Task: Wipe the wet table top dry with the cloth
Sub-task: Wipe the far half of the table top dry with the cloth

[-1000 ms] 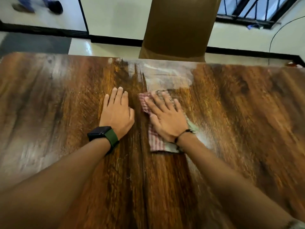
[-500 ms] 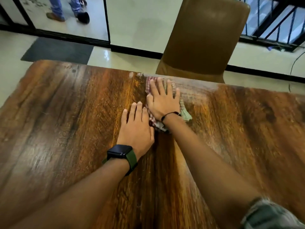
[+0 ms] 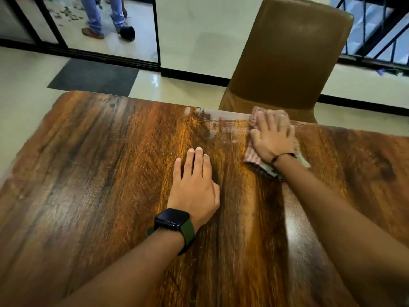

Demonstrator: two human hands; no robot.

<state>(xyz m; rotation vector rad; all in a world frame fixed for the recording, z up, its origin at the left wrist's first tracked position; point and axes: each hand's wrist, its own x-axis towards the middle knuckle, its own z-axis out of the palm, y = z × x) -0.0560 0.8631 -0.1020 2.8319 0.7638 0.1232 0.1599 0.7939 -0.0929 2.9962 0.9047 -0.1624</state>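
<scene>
A dark wooden table top (image 3: 93, 173) fills the view. A red-and-white striped cloth (image 3: 252, 156) lies at its far edge, right of centre. My right hand (image 3: 273, 138) presses flat on the cloth with fingers spread and straight, covering most of it. My left hand (image 3: 194, 187), with a black watch on a green strap at the wrist, rests flat on the bare wood nearer to me and left of the cloth. A pale wet smear (image 3: 212, 120) shows along the far edge, left of the cloth.
A brown leather chair (image 3: 290, 52) stands just beyond the table's far edge, behind the cloth. A dark floor mat (image 3: 95, 77) lies on the tiled floor at the far left. A person's legs (image 3: 104, 16) stand past a glass door. A railing (image 3: 380, 36) is at the far right.
My right hand has pushed the cloth away from me to the far edge, then rightward along it. My left hand has stayed flat on the wood as the cloth moved off.
</scene>
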